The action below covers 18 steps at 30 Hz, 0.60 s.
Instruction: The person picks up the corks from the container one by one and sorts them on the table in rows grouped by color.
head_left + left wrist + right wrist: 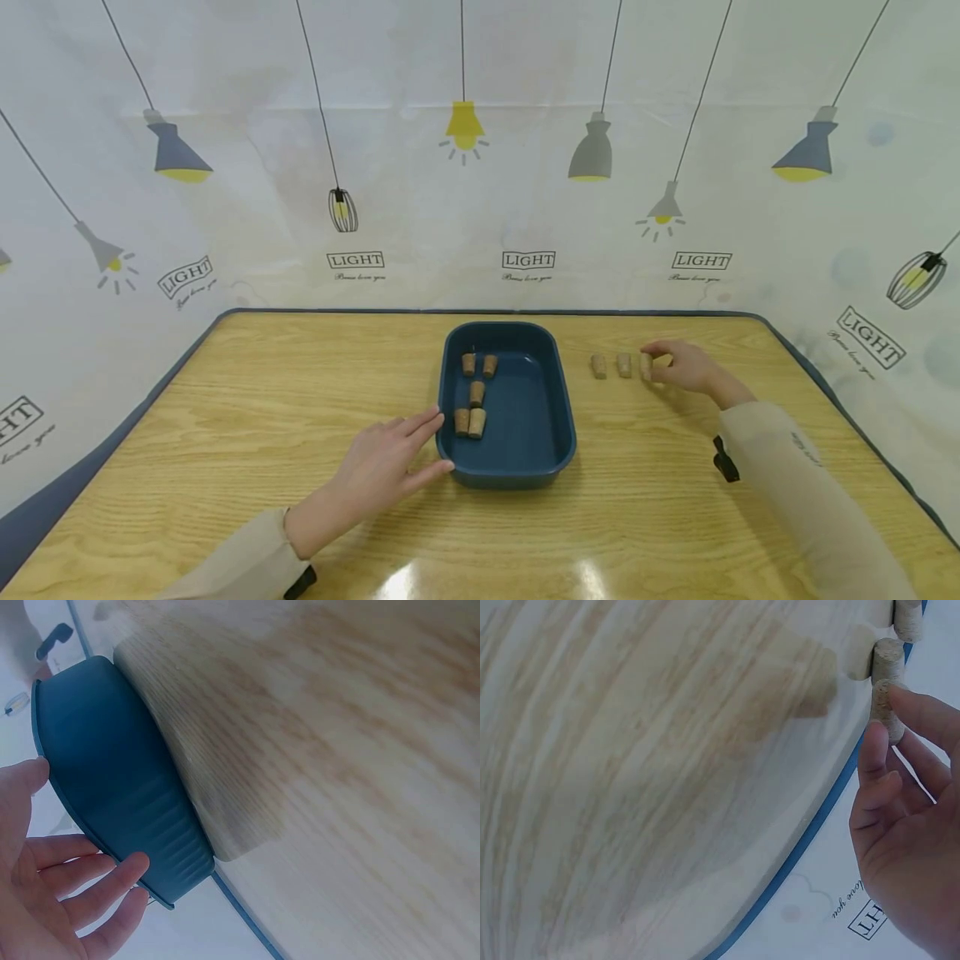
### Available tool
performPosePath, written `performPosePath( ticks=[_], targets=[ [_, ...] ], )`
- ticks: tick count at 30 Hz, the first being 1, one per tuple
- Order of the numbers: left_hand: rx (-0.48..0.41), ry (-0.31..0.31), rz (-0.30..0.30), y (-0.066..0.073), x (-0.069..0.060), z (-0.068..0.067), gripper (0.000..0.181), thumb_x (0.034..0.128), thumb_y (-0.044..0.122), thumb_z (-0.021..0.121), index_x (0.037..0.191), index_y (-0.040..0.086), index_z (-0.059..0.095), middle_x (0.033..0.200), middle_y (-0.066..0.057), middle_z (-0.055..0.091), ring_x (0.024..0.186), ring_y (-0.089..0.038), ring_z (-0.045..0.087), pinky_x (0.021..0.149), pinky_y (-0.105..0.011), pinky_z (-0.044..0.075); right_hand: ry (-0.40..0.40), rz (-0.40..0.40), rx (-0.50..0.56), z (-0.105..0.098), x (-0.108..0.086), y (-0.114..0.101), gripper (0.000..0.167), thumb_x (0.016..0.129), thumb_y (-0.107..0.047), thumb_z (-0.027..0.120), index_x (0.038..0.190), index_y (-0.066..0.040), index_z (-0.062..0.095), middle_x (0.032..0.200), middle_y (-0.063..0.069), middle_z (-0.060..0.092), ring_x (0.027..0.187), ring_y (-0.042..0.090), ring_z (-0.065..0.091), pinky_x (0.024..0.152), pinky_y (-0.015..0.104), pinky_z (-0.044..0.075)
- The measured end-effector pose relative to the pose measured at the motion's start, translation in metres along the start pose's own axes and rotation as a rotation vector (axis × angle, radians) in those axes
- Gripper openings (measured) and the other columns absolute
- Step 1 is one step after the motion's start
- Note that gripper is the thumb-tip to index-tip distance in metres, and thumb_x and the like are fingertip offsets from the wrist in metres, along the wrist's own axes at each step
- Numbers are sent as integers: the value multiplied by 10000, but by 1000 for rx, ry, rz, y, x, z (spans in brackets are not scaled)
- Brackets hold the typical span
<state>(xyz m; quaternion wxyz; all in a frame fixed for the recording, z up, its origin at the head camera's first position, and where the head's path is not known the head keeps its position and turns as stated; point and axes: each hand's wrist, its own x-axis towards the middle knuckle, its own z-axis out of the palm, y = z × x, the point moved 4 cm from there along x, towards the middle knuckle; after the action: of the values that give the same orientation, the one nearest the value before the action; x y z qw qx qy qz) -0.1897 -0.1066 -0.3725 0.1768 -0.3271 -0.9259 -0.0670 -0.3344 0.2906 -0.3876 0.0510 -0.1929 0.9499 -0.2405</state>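
Well, I see the right hand (684, 367) pinch a cork (647, 367) beside two others (624, 365). The left hand (378, 461), fingers spread, touches the tray (525, 417), which holds five corks (477, 393).

Pendant lamps (465, 125) and "LIGHT" labels (528, 260) mark the pale backdrop (420, 200) behind the wood-grain table (300, 375)
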Motion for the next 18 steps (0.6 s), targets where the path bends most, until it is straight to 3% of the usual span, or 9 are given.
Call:
performPosePath(
  ticks=[8,18],
  targets=[
    [-6,-5,-6,0,0,0,597,824,531,507,1206,76,559,1218,-67,522,744,-190,610,588,-321,481,-27,35,17,2,0,7,452,835,-40,524,1240,123,406,1172,329,418,802,311,525,629,384,419],
    [-4,-7,-6,0,0,0,598,824,532,506,1208,75,558,1217,-67,523,720,-181,606,556,-306,471,-32,70,14,5,3,15,475,831,-42,531,1264,98,394,1207,312,402,620,175,463,567,321,382]
  ],
)
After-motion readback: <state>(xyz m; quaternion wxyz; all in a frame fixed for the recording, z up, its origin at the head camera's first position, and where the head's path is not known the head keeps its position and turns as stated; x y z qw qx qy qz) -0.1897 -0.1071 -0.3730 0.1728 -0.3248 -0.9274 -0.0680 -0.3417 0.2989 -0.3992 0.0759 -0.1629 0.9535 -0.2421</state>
